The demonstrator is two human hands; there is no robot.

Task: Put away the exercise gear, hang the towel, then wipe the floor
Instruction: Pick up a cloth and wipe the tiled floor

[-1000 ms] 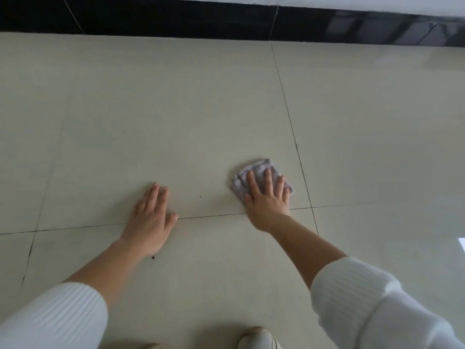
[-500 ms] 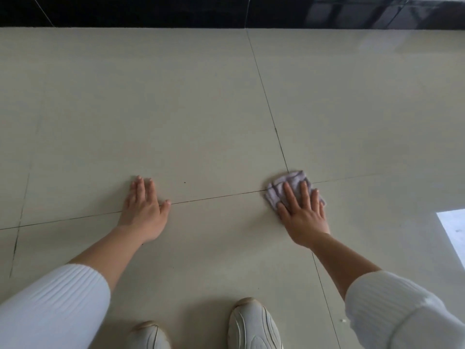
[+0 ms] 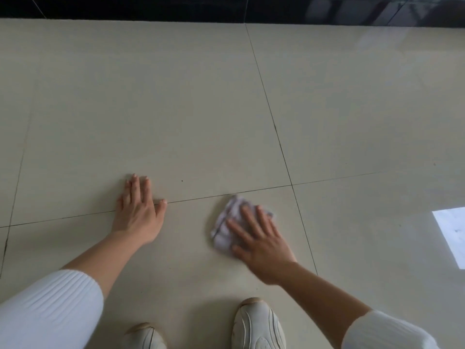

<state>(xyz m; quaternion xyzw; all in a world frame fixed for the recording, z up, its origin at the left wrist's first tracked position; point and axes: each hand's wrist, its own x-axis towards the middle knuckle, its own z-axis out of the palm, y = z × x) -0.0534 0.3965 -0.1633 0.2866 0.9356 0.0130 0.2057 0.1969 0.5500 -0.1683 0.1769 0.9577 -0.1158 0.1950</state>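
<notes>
Tile: glossy cream squares make up the floor (image 3: 176, 109) under you, split by thin dark grout lines; one line runs beneath your left fingers and passes just beyond your right fingertips.
Cloth: your rag (image 3: 230, 225) is pale lilac-grey, crumpled and soft-looking, blurred at its edges; it lies on the floor under your right fingers, poking out past them and to their left.
Right hand: your right hand (image 3: 261, 244) lies flat with fingers spread, palm down on the cloth, pressing rather than gripping it.
Left hand: your left hand (image 3: 138, 212) is flat and open on bare tile, fingers together, thumb out to the side, holding nothing, well apart from the cloth.
Sleeves: ribbed white knit sleeves (image 3: 47, 311) are pushed up both your forearms.
Shoes: white shoes (image 3: 259, 326) with curved moulded lines and tan toe edges sit nearer you than both hands, the right one just behind your right wrist.
Border: a shiny black strip (image 3: 151, 7) runs far beyond both hands.
Reflection: a bright white patch (image 3: 453, 235) glares on the tile to the right of your right hand.
Writing: you have no readable brand or label on the shoes or cloth.
</notes>
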